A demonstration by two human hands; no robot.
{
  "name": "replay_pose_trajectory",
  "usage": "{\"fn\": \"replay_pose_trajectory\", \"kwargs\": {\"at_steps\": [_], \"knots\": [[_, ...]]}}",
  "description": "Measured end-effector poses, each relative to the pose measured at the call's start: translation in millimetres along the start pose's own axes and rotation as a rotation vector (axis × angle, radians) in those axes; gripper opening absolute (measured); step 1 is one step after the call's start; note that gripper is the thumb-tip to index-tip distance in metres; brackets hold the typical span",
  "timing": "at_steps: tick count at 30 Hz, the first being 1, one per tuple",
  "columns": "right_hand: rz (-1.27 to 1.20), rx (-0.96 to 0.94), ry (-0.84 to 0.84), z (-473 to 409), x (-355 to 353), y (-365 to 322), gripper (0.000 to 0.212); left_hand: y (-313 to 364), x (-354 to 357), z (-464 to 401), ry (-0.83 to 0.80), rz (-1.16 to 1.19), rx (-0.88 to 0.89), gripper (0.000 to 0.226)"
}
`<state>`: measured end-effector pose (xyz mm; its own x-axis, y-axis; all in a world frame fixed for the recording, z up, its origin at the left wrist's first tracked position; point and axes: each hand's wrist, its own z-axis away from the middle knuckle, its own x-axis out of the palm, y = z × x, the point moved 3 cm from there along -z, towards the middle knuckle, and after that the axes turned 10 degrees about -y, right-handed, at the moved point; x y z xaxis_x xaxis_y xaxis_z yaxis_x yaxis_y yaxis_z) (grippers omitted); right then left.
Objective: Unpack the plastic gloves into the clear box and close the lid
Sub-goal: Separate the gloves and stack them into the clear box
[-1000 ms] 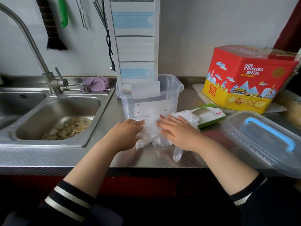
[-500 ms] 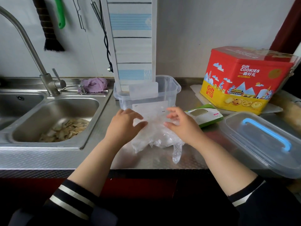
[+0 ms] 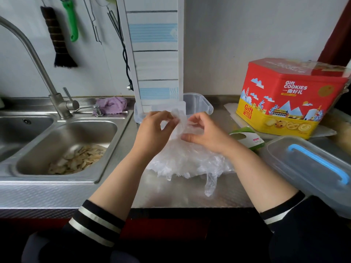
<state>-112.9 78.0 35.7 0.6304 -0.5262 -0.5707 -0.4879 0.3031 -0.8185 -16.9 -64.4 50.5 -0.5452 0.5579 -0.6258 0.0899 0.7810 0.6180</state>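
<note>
both hands have lifted off the counter since the earlier frames, raising the top of the glove bundle toward the middle of the frame. left hand (image 3: pixel 152 130) has thumb and forefinger pressed together, pinching a corner of thin film; right hand (image 3: pixel 204 132) pinches the same film just beside it, its other fingers curled in. between them the film stands up, while the rest of the plastic gloves (image 3: pixel 188 158) lies crumpled on the steel counter (image 3: pixel 190 192) below, with one loose tail trailing toward the lower centre. clear box (image 3: pixel 197 105) stands open just behind the hands, at centre frame, mostly hidden by them. its lid (image 3: pixel 311 169), with a blue handle, rests at the right edge, well apart from the box. a red and yellow cookie tin (image 3: pixel 288 99) sits at upper right, a sink (image 3: pixel 62 147) at left. judging from this, the step is parting the wrapper or a glove layer; pulling gently and evenly should keep the film from tearing, then the whole bundle can be lifted over the box rim.
</note>
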Motion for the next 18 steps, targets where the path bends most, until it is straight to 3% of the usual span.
{"fn": "replay_pose_trajectory", "kwargs": {"at_steps": [3,9,13,18], "knots": [[-0.036,-0.005,-0.029,-3,-2,-7,0.083,2,0,-12,-0.054,0.126,0.027,0.013],[0.245,-0.001,-0.015,-17,5,14,0.051,-6,13,-12,-0.057,0.043,-0.065,0.015],[0.402,0.035,-0.116,-10,17,33,0.053,-16,22,-2,-0.058,0.129,-0.151,0.018],[0.418,0.020,-0.085,0,9,26,0.066,-21,25,1,-0.031,0.198,-0.210,0.017]]}}
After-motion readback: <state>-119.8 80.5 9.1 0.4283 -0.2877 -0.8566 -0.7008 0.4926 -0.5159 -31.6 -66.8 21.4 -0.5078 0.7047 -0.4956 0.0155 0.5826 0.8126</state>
